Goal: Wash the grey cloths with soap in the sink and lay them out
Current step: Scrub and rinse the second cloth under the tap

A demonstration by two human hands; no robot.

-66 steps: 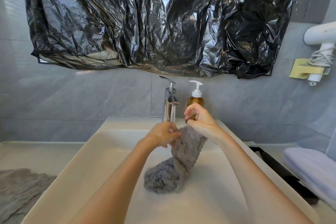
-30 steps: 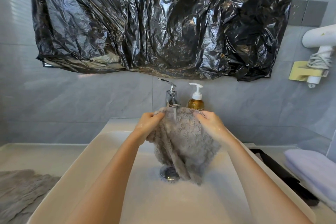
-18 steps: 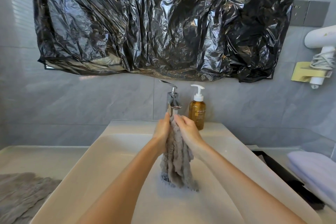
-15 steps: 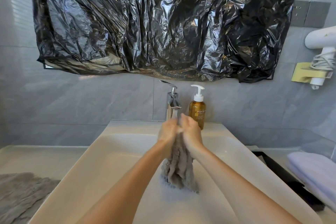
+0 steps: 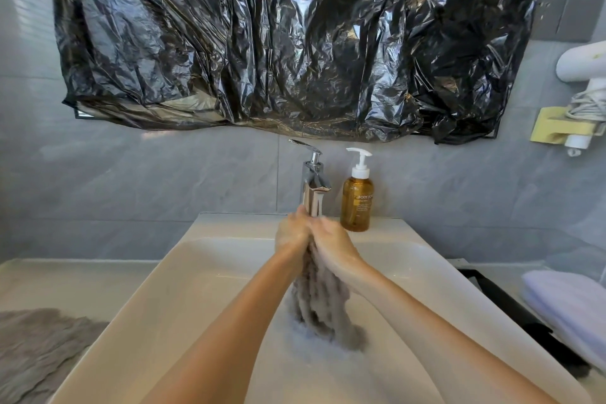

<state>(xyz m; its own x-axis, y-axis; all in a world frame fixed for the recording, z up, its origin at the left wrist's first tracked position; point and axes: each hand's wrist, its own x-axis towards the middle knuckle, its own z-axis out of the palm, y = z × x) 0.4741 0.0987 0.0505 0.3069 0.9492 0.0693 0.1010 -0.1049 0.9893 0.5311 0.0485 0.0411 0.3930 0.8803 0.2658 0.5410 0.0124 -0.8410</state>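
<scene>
Head view, the only one.

1. Grey cloth (image 5: pixel 323 305): bunched into a rope and hanging from between the two hands down to the floor of the sink (image 5: pixel 196 272), its lower end resting in white foam. Held upright over the basin, probably so suds and water drain there and not onto the counter (image 5: pixel 65 279).
2. Left hand (image 5: pixel 292 234): fingers curled round the top of the cloth, knuckles just under the tap (image 5: pixel 314 184). The fingertips are blurred.
3. Right hand (image 5: pixel 334 244): closed on the same bunch from the other side and pressed against the left. The two-sided clamp suits rubbing soap through the fabric.
4. Tap: chrome, at the back of the sink, with its spout directly above the hands. Whether water is running cannot be told.
5. Soap bottle (image 5: pixel 357 200): amber with a white pump, on the sink's back ledge just right of the tap, within reach of the right hand.
6. Second cloth (image 5: pixel 36 348): grey, spread flat on the counter to the left, well apart from the sink. Judged to be laid out there, or waiting its turn.
7. Black plastic sheet (image 5: pixel 295 36): hung on the wall above the tap.
8. Pale folded towel (image 5: pixel 570 305): on the counter at the right.

Stage, as judged: soaping and scrubbing one cloth, laying-out not yet begun.
</scene>
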